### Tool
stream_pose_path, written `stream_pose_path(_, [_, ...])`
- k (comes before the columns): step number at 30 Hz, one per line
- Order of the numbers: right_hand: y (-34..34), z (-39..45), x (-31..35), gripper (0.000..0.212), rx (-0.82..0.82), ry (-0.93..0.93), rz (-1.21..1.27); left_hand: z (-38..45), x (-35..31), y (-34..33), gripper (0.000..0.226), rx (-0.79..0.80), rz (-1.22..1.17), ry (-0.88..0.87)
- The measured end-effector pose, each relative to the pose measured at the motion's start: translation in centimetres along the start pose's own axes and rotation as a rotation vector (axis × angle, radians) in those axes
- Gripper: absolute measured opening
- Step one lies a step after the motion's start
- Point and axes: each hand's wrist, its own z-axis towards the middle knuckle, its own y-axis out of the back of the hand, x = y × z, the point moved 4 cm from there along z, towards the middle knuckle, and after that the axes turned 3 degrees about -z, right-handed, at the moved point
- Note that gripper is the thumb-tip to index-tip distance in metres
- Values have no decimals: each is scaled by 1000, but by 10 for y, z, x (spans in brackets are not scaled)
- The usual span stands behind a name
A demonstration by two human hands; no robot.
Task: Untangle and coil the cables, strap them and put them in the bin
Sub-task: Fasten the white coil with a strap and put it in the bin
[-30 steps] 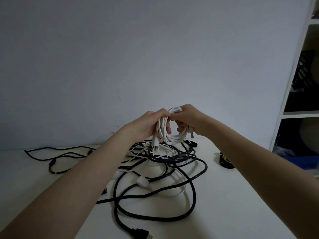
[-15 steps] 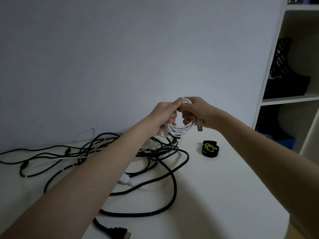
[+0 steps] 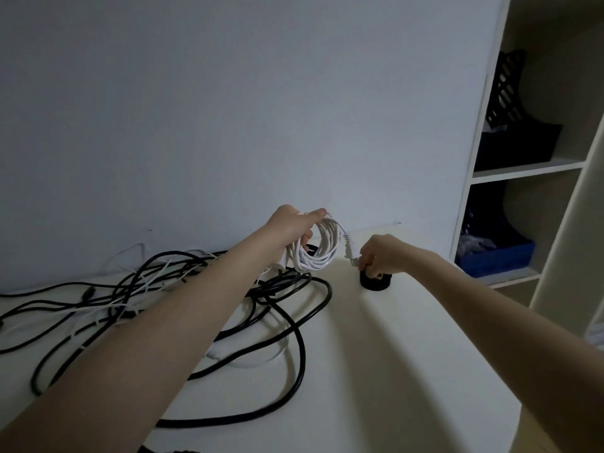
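My left hand grips a coiled white cable held above the table, its plug hanging off the coil's right side. My right hand reaches down onto a black roll of straps on the table, fingers curled and pinching at its top. A tangle of black and white cables lies on the white table beneath my left forearm. A thick black cable loops out toward the front.
A white shelf unit stands at the right, holding a blue bin on its low shelf and black mesh trays above. The wall runs behind the table. The table's edge is at the lower right.
My right hand let go of the white coil and moved right and down onto the black strap roll. My left hand now holds the coil alone. The view turned right.
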Motion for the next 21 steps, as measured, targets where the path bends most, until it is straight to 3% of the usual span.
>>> stream_pose_path(8, [-4,8,-4,28,0,-76,-32,1,7,0,35,-5,3,29])
stream_pose_path(15, [-4,3,-7,17,-52,-11,51,-5,8,3,31,4,-6,45])
stream_pose_path(21, [-10,2,-1,17,-48,20,-21,-10,4,12,30,-2,-8,19])
